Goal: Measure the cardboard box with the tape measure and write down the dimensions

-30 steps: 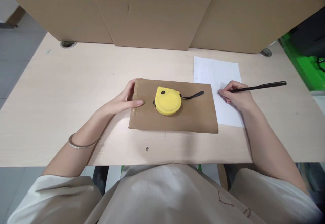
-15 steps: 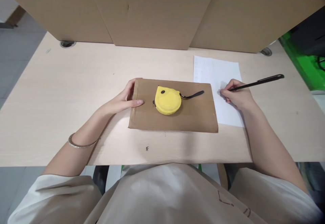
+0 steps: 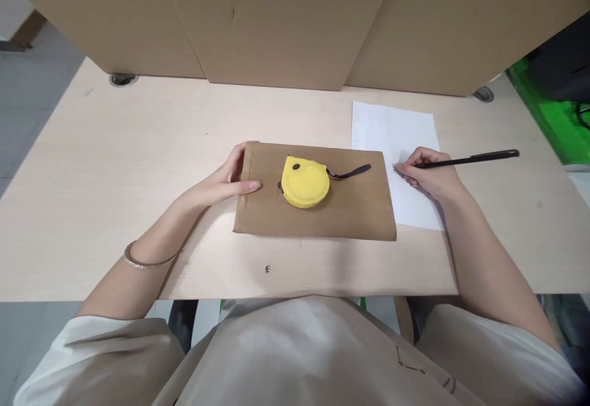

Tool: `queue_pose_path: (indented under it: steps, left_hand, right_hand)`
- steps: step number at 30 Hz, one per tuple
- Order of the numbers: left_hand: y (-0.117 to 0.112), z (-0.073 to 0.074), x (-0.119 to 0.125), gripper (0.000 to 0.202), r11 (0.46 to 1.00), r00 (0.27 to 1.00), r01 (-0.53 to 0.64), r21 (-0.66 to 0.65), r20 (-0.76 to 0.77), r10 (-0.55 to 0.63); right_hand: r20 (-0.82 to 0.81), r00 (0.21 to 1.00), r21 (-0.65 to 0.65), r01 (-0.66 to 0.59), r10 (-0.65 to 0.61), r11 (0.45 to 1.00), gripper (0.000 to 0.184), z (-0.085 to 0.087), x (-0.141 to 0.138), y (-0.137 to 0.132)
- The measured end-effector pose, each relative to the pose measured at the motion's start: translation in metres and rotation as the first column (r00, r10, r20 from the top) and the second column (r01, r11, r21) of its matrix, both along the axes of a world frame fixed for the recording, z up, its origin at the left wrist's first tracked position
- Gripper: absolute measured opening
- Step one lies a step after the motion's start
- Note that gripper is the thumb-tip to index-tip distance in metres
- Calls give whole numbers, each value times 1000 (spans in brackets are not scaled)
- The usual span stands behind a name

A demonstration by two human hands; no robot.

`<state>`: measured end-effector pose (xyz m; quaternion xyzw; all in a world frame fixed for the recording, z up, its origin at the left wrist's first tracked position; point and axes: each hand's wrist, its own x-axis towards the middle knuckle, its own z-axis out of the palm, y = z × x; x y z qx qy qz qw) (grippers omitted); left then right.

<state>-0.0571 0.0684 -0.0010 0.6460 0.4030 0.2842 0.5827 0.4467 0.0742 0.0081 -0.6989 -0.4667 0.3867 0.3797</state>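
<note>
Black pen (image 3: 474,158) sits lower at right than earlier. Cardboard box (image 3: 359,206), partly masking white paper (image 3: 401,128), is gripped at left by the left hand (image 3: 221,185), apparently for steadiness; yellow tape measure (image 3: 305,186) lies on it. Right hand (image 3: 432,175) pinches the pen, writing-fashion.

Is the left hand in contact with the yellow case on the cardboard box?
Apart. The head view shows a bare strip of the cardboard box between the thumb tip of the left hand and the yellow case.
</note>
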Motion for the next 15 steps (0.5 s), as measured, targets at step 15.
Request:
queue_pose_path:
  steps: [15]
  left_hand:
    - [1, 2, 1, 109, 1000, 999, -10, 14, -32, 10]
  right_hand:
    - [55, 998, -28, -1, 3, 1000, 45, -1, 5, 1]
